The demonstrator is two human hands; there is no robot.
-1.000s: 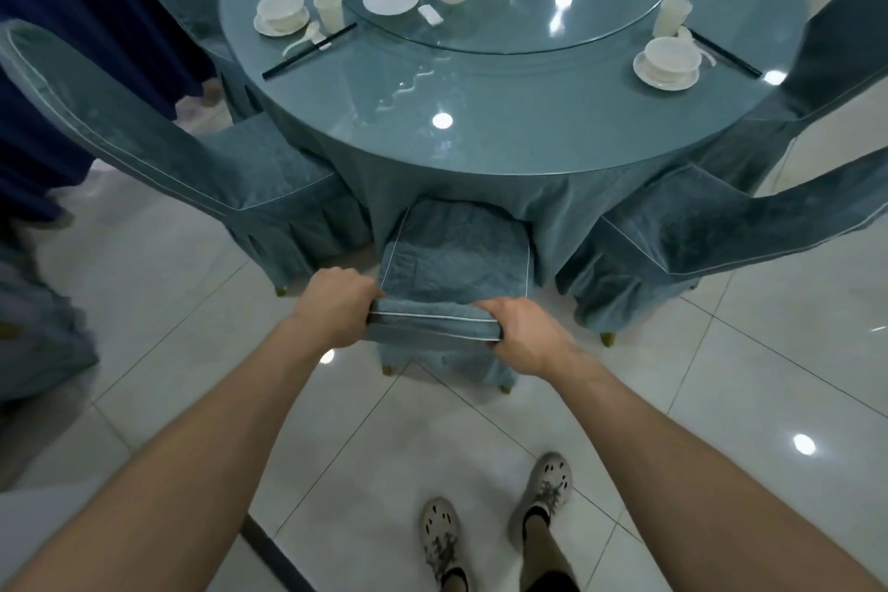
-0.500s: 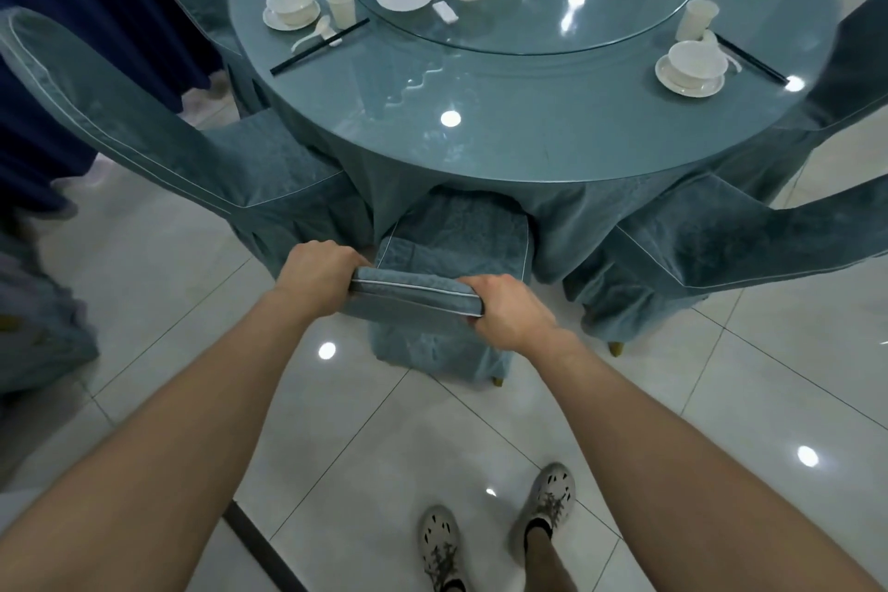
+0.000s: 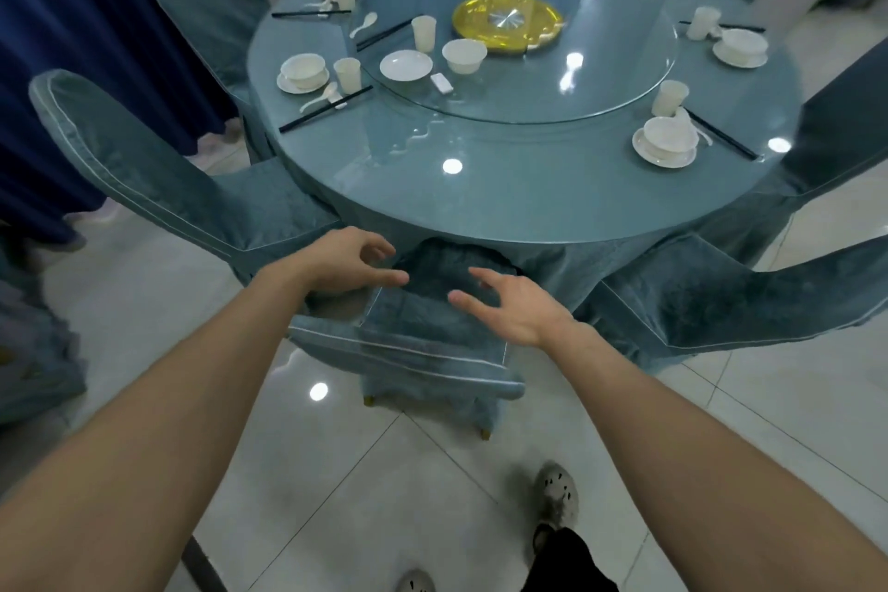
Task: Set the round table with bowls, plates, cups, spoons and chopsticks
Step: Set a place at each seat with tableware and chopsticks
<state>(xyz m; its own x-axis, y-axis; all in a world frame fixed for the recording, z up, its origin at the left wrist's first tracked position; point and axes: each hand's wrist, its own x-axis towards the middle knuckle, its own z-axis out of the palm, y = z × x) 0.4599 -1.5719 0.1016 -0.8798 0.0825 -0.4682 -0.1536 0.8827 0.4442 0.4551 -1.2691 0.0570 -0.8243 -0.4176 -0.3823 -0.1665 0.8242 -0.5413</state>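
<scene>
round table [image 3: 528, 202] | centre: glass turntable [image 3: 552, 84] | rim: bowls [image 3: 670, 137] on plates [image 3: 668, 160], cups [image 3: 347, 75], spoons [image 3: 321, 95], chopsticks [image 3: 326, 108]

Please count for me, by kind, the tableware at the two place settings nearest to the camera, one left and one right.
Bowls: 2
Plates: 2
Cups: 2
Spoons: 2
Pairs of chopsticks: 2
Total: 10

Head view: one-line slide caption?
Left hand and right hand hover open over a covered chair at the partly set round table.
</scene>
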